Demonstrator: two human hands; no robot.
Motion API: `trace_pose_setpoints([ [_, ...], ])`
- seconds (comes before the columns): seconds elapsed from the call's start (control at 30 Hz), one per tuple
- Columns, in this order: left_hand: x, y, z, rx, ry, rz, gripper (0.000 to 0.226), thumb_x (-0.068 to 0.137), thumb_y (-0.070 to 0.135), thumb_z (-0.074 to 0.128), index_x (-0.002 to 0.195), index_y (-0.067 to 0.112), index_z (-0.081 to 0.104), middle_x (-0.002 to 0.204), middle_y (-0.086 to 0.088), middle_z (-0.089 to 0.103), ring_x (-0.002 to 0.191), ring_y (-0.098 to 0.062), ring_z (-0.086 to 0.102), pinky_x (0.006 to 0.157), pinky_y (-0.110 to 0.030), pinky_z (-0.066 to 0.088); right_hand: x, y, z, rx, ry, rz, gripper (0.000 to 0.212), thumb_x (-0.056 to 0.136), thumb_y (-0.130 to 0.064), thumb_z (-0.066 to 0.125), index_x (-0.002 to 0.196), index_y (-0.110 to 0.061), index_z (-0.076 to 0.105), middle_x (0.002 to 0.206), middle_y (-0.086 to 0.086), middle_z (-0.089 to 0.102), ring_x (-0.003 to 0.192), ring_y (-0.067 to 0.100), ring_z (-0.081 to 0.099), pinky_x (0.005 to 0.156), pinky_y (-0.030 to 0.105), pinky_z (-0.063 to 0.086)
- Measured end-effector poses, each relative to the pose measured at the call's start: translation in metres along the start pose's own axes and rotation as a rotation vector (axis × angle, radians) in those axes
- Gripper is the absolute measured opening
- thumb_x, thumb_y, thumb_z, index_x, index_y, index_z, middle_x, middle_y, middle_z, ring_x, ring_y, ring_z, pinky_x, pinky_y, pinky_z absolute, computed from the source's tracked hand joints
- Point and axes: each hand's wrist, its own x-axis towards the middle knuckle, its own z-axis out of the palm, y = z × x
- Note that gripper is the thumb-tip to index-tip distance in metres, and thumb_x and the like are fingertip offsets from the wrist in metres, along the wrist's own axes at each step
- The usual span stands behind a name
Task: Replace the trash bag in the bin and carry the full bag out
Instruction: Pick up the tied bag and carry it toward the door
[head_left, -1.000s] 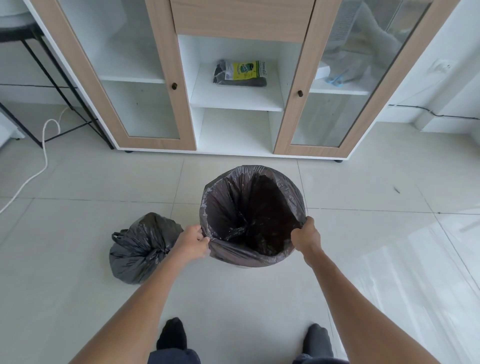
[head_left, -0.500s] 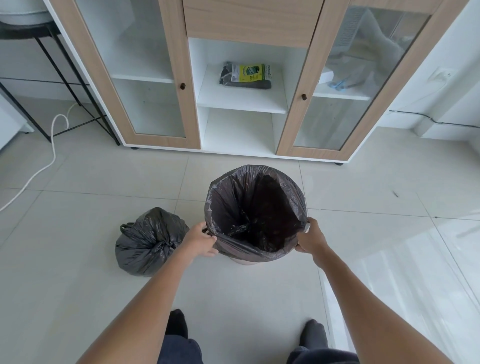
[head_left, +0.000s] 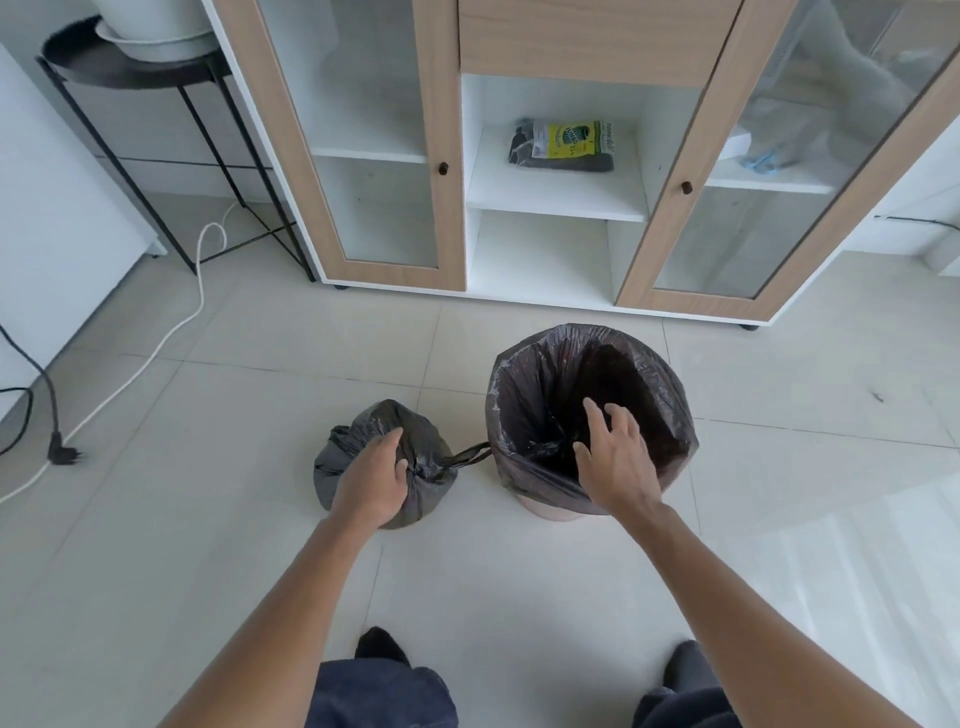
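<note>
- Head view: left hand (head_left: 371, 480) has left the bin (head_left: 592, 415) rim, now gripping the tied full bag (head_left: 382, 457).
- Right hand (head_left: 615, 457) hovers open; new liner (head_left: 519, 395) fitted, carrying comes next.

Bin (head_left: 550, 512) mostly hidden under liner (head_left: 540, 395); label print illegible.

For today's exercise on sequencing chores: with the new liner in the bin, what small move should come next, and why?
Probably close the left hand on the tied neck of the full bag and lift: it already rests there, and the fresh liner is folded over the bin rim.
</note>
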Motion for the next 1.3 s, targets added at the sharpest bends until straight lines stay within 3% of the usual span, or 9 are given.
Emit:
trace_pose_setpoints([
  [0.23, 0.017, -0.054, -0.014, 0.156, 0.173, 0.084, 0.070, 0.088, -0.006, 0.054, 0.151, 0.020, 0.036, 0.151, -0.004, 0.039, 0.135, -0.028, 0.040, 0.107, -0.040, 0.042, 0.017, -0.086, 0.046, -0.072, -0.056, -0.343, 0.053, 0.092, -0.014, 0.048, 0.143, -0.008, 0.035, 0.139, 0.015, 0.041, 0.138, 0.034, 0.033, 0.114, 0.044, 0.034],
  [0.37, 0.038, -0.061, -0.006, 0.396, 0.163, 0.225, 0.085, 0.080, -0.009, 0.062, 0.154, 0.018, 0.030, 0.161, -0.008, 0.024, 0.148, -0.032, 0.021, 0.121, -0.043, 0.021, 0.030, -0.123, 0.081, -0.146, -0.162, -0.455, 0.057, 0.087, -0.001, 0.044, 0.142, -0.008, 0.031, 0.147, 0.017, 0.034, 0.145, 0.035, 0.024, 0.121, 0.044, 0.022],
  [0.53, 0.064, -0.071, 0.014, 0.773, -0.017, 0.173, 0.093, 0.082, 0.015, 0.069, 0.154, 0.005, 0.011, 0.160, -0.019, 0.021, 0.151, -0.038, 0.006, 0.122, -0.053, 0.001, 0.050, -0.150, 0.128, -0.166, -0.498, -0.285, 0.044, 0.090, -0.011, 0.053, 0.132, -0.009, 0.038, 0.132, 0.011, 0.041, 0.123, 0.030, 0.043, 0.089, 0.039, 0.049],
  [0.7, 0.067, -0.088, 0.033, 0.877, -0.133, 0.003, 0.092, 0.081, 0.019, 0.071, 0.153, 0.001, 0.016, 0.144, -0.024, 0.045, 0.141, -0.040, 0.033, 0.119, -0.062, 0.004, 0.067, -0.138, 0.178, -0.332, -0.615, -0.115, 0.049, 0.089, -0.017, 0.055, 0.134, -0.012, 0.038, 0.137, 0.013, 0.042, 0.128, 0.033, 0.037, 0.102, 0.041, 0.035],
  [0.8, 0.065, -0.089, 0.036, 0.862, -0.227, -0.084, 0.043, 0.081, 0.010, 0.067, 0.124, 0.012, 0.059, 0.105, -0.003, 0.069, 0.101, -0.024, 0.064, 0.112, -0.055, 0.031, 0.068, -0.130, 0.192, -0.385, -0.610, -0.115, 0.037, 0.092, -0.014, 0.050, 0.128, -0.013, 0.050, 0.132, 0.012, 0.050, 0.124, 0.033, 0.045, 0.099, 0.041, 0.037],
  [0.87, 0.065, -0.091, 0.030, 0.776, -0.268, -0.147, 0.029, 0.083, 0.002, 0.062, 0.109, 0.015, 0.067, 0.099, 0.000, 0.072, 0.092, -0.021, 0.068, 0.091, -0.037, 0.048, 0.068, -0.133, 0.194, -0.314, -0.630, -0.083, 0.030, 0.093, -0.008, 0.043, 0.120, -0.010, 0.058, 0.122, 0.012, 0.061, 0.112, 0.032, 0.058, 0.085, 0.037, 0.044],
  [0.93, 0.064, -0.092, 0.022, 0.649, -0.277, -0.175, 0.027, 0.085, -0.001, 0.060, 0.108, 0.011, 0.066, 0.104, -0.004, 0.071, 0.095, -0.023, 0.069, 0.072, -0.028, 0.048, 0.063, -0.139, 0.186, -0.218, -0.648, -0.051, 0.028, 0.097, -0.010, 0.040, 0.118, -0.007, 0.058, 0.117, 0.014, 0.064, 0.106, 0.033, 0.064, 0.073, 0.032, 0.046],
  [1.03, 0.057, -0.086, 0.001, 0.440, -0.164, -0.189, 0.017, 0.096, 0.010, 0.051, 0.107, 0.010, 0.063, 0.106, -0.008, 0.070, 0.098, -0.028, 0.067, 0.071, -0.032, 0.045, 0.055, -0.153, 0.153, -0.141, -0.617, -0.053, 0.030, 0.104, -0.021, 0.031, 0.123, -0.007, 0.051, 0.116, 0.006, 0.057, 0.113, 0.028, 0.060, 0.088, 0.036, 0.049],
  [1.3, -0.039, -0.035, -0.087, 0.101, 0.177, -0.132, 0.025, 0.103, 0.026, 0.036, 0.087, 0.015, 0.051, 0.082, -0.005, 0.064, 0.078, -0.029, 0.059, 0.063, -0.031, 0.036, 0.013, -0.175, -0.002, 0.162, -0.336, -0.070, 0.024, 0.102, -0.022, 0.037, 0.096, -0.011, 0.058, 0.095, 0.015, 0.066, 0.091, 0.034, 0.064, 0.066, 0.031, 0.040],
])
